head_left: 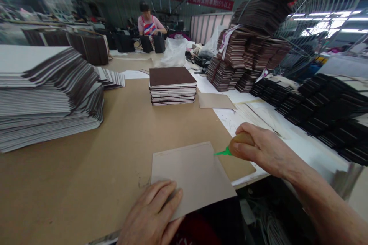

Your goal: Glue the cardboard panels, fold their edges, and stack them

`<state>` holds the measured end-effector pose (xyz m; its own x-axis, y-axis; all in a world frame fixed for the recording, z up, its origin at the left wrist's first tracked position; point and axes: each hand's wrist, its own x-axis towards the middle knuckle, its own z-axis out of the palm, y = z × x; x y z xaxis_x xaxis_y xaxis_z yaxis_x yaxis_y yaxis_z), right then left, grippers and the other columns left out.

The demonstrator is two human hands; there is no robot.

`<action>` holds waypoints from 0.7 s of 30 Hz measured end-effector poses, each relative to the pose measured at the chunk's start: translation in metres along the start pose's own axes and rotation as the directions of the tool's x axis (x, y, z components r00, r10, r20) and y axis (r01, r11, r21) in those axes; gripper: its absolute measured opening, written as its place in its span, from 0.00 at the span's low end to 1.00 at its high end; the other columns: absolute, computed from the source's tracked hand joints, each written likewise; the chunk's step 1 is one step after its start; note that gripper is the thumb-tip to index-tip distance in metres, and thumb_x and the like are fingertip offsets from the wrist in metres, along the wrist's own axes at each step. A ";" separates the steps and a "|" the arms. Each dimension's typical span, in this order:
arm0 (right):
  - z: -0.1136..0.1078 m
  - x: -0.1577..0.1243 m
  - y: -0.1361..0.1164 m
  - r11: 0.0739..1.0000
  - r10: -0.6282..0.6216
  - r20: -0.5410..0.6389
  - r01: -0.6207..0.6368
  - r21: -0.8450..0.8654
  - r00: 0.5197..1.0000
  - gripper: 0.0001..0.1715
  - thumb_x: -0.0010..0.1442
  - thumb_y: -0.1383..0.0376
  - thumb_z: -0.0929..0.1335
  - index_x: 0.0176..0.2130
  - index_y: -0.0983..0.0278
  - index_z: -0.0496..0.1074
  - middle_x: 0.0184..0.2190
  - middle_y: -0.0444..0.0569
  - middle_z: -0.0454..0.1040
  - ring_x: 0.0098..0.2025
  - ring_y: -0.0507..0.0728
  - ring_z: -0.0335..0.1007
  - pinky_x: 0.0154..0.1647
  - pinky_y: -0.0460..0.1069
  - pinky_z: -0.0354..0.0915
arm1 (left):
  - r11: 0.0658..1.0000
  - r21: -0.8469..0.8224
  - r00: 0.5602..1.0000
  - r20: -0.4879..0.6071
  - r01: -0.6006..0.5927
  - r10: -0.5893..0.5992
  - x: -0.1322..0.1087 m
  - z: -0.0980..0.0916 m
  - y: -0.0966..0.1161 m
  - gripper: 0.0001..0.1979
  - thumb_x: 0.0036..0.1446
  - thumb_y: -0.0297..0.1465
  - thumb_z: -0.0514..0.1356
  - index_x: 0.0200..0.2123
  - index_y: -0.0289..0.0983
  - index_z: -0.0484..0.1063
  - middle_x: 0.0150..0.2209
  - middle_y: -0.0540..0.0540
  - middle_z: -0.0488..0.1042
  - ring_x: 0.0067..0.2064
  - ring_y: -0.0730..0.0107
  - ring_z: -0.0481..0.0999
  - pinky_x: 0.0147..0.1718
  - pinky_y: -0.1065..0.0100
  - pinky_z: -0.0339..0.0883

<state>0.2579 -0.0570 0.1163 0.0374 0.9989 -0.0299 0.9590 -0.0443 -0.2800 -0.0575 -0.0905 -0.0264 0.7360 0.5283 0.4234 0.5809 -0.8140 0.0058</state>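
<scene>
A pale grey-beige board [192, 178] lies on the brown table covering, with its near edge past the table's front edge. My left hand [153, 210] rests on its lower left corner, fingers stretched out flat and the thumb at the near edge. In my right hand [253, 145] is a glue bottle [243, 139] with a green nozzle [223, 152], gripped in closed fingers and tilted sideways. The nozzle's tip is at the board's right edge; whether it touches cannot be made out. A faint glossy line runs along the board's far edge.
A neat stack of dark brown panels [172, 88] stands beyond the board. Large stacks of white-faced boards [37, 99] fill the left. On the right are tall brown bundles [244, 46], black stacks [324, 111] and a wire fan guard [316, 15]. A person [149, 26] works across the table.
</scene>
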 end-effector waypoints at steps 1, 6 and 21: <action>-0.001 -0.003 0.000 1.000 -0.002 0.010 0.002 -0.002 1.000 0.08 0.57 0.58 0.67 0.35 0.59 0.65 0.29 0.43 0.71 0.30 0.55 0.64 0.27 0.49 0.51 | 1.000 -0.001 1.000 0.001 0.001 -0.001 -0.001 0.001 0.000 0.20 0.56 0.35 0.62 0.52 0.37 0.70 0.49 0.42 0.73 0.50 0.57 0.72 0.46 0.56 0.76; -0.006 -0.016 -0.001 1.000 0.001 0.037 -0.001 -0.002 0.999 0.08 0.58 0.59 0.67 0.36 0.59 0.65 0.28 0.42 0.71 0.30 0.55 0.65 0.28 0.50 0.53 | 1.000 -0.001 0.999 0.035 0.026 -0.026 -0.004 0.005 0.000 0.21 0.58 0.35 0.61 0.54 0.39 0.68 0.52 0.43 0.72 0.52 0.57 0.71 0.48 0.56 0.74; -0.001 -0.030 0.004 0.998 0.051 0.005 -0.052 0.035 0.999 0.10 0.58 0.57 0.67 0.38 0.58 0.66 0.30 0.43 0.73 0.31 0.56 0.66 0.29 0.50 0.55 | 1.000 0.004 1.000 0.009 0.004 -0.004 -0.002 0.003 -0.001 0.20 0.57 0.35 0.61 0.53 0.38 0.69 0.50 0.42 0.73 0.51 0.57 0.71 0.46 0.57 0.76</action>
<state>0.2605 -0.0874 0.1173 0.0852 0.9951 -0.0492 0.9454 -0.0964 -0.3113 -0.0584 -0.0901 -0.0297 0.7369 0.5335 0.4151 0.5851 -0.8109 0.0035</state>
